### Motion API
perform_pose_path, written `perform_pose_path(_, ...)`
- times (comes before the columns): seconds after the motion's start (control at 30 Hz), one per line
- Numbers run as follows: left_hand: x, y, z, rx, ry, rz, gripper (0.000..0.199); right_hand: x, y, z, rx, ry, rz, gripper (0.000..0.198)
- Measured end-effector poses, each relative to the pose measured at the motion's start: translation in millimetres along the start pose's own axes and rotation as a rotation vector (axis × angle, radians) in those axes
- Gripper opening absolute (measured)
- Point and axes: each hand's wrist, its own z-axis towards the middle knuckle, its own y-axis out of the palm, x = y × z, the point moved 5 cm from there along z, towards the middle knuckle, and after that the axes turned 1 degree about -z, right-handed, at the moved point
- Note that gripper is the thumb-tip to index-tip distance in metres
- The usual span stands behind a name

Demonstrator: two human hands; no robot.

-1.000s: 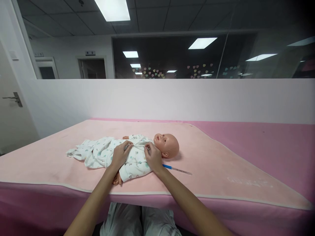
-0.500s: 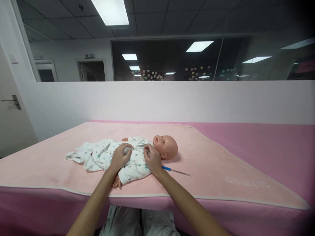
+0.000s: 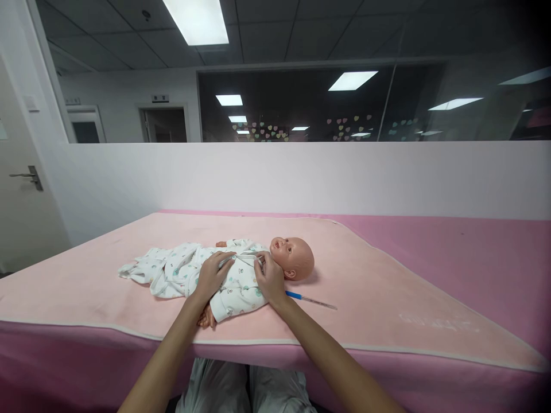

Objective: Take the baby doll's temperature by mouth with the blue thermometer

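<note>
A baby doll (image 3: 293,257) lies on its back on a pale pink mat (image 3: 374,287), head to the right. It wears a white patterned romper (image 3: 235,284). My left hand (image 3: 212,276) rests on the doll's chest and pinches the romper's front. My right hand (image 3: 270,280) holds the cloth at the collar, just below the doll's chin. A thin thermometer with a blue end (image 3: 310,300) lies on the mat right beside my right wrist.
The mat covers a darker pink padded table (image 3: 495,269) whose front edge runs close to my body. A white partition wall (image 3: 301,175) stands behind the table, with dark glass above. A door with a handle (image 3: 30,176) is at the far left.
Both hands stay on the doll's chest; the fingers shift slightly on the romper's front near the collar. The view has drifted a little.
</note>
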Motion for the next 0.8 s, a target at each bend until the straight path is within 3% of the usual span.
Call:
perform_pose_path(0.13, 2.7, -0.8, -0.8, 0.002, 0.008, 0.004, 0.028, -1.5, 0.5, -0.1, -0.028, 0.005, -0.006, 0.027)
perform_pose_path(0.3, 3.0, -1.2, -1.0, 0.014, 0.001, -0.026, 0.028, -4.4, 1.6, -1.3, -0.04, -0.07, 0.026, 0.02)
perform_pose_path(0.57, 3.2, -0.3, -0.7, 0.035, -0.012, -0.025, 0.029, -22.8, 0.4, -13.7, 0.021, -0.421, -0.175, 0.02)
perform_pose_path(0.8, 0.9, 2.2, -0.9, 0.013, -0.027, 0.022, 0.026, -31.7, 0.6, -19.6, -0.004, -0.523, -0.216, 0.016)
